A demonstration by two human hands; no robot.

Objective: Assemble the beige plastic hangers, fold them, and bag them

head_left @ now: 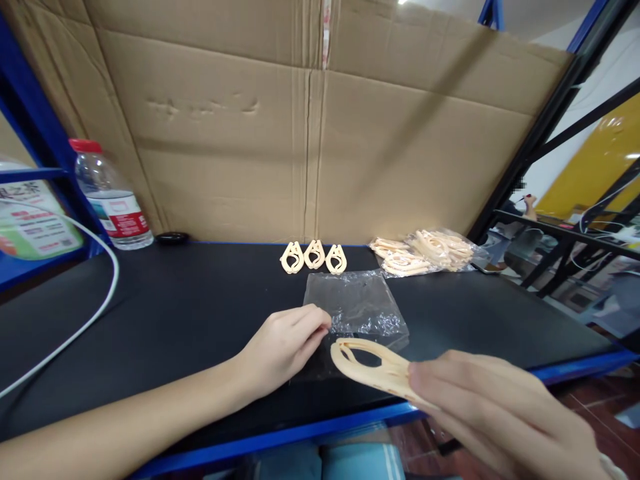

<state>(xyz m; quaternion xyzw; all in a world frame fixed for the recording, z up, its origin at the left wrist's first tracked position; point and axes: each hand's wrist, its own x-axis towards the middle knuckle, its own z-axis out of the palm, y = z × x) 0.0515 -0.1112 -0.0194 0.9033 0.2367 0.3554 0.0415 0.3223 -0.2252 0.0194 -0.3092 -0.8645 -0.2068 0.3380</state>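
Note:
My right hand [500, 407], at the lower right, grips a cream plastic folding hanger [370, 370]. The hanger is folded, and its rounded end with an oval opening points left over the table's front edge. My left hand [285, 343] is closed in a pinch at the left edge of a clear plastic bag [355, 300]. The bag lies flat and looks empty; its near part is partly hidden behind the hanger. Three similar folded hangers, a left one [292, 258], a middle one [315, 255] and a right one [336, 259], lie in a row beyond the bag.
Clear packets of cream hangers [430, 252] lie at the back right. A red-capped water bottle [113, 200], a black object [171, 238] and a white cable [107, 293] are at left. Cardboard [225, 147] walls the back of the black table [210, 293]. Another person's hand [529, 200] shows far right.

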